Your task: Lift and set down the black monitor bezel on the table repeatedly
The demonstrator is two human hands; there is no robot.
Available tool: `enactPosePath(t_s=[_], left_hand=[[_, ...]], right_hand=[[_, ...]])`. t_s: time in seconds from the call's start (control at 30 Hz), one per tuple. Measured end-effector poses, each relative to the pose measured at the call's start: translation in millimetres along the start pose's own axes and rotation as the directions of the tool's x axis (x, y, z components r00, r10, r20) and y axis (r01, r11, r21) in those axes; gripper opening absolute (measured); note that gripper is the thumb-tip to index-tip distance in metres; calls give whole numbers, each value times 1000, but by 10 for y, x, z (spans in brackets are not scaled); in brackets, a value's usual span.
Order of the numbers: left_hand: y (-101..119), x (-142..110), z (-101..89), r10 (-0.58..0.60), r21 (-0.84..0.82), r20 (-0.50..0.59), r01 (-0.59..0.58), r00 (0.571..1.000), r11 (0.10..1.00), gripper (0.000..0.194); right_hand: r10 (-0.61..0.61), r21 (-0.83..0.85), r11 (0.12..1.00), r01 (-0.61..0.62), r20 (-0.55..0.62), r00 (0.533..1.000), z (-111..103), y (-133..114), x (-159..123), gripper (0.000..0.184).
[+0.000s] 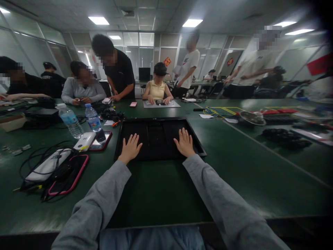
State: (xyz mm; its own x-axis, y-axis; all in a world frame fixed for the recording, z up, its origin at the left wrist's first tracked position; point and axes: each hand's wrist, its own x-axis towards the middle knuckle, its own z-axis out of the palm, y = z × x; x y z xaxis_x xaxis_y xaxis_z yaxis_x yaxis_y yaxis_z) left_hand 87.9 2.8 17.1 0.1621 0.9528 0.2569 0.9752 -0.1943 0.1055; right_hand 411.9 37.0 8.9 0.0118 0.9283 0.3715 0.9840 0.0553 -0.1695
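A black rectangular panel with a raised rim, like a monitor housing [156, 147], lies flat on the green table in front of me. My left hand [130, 147] rests over its left part, palm down with the fingers spread. Over the right part, my right hand [184, 143] is likewise palm down, fingers apart. Neither hand grips anything. Between them a darker recessed section shows near the far edge of the panel, but its details are too dark to make out.
Left of the panel are two water bottles [93, 118], a phone [101, 140], white power banks [85, 141], a pink-edged case [78, 170] and tangled cables. A metal bowl [251, 118], yellow wires [221, 111] and black bundles [284, 137] lie right. Several people sit or stand beyond.
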Motion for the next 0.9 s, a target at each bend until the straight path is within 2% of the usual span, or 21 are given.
enactPosePath(t_s=[0.07, 0.17, 0.37, 0.47, 0.53, 0.6, 0.67, 0.77, 0.9], left_hand=[[-179, 0, -4, 2, 31, -40, -1, 999, 1000, 62], [-291, 0, 14, 3, 18, -32, -3, 999, 1000, 61], [-251, 2, 22, 17, 13, -86, -16, 996, 1000, 59], [-214, -19, -50, 48, 36, -154, -43, 987, 998, 56], [-184, -46, -107, 10, 65, -260, 7, 966, 998, 56], [-158, -77, -146, -83, 69, -350, 114, 933, 991, 58], [-149, -101, -151, -189, 54, -393, 228, 900, 972, 60], [-177, -109, -108, -301, 31, -389, 339, 870, 940, 67], [-246, -70, -50, -343, 1, -316, 362, 884, 932, 72]], right_hand=[[66, -22, 998, -66, -24, 998, 32, 172, 29, 72], [63, -28, 998, -63, 13, 998, 99, 273, 44, 72], [46, -13, 999, -45, 56, 997, 170, 245, 46, 71], [26, -25, 999, -26, -7, 1000, 142, 235, 28, 71], [17, -50, 999, -22, -116, 993, 109, 223, 8, 72], [34, -66, 997, -49, -222, 974, 79, 213, -11, 72], [83, -62, 993, -103, -275, 958, 67, 216, -20, 73], [169, -49, 981, -188, -262, 950, 92, 248, -15, 77], [227, -41, 970, -241, -207, 952, 168, 297, 4, 81]])
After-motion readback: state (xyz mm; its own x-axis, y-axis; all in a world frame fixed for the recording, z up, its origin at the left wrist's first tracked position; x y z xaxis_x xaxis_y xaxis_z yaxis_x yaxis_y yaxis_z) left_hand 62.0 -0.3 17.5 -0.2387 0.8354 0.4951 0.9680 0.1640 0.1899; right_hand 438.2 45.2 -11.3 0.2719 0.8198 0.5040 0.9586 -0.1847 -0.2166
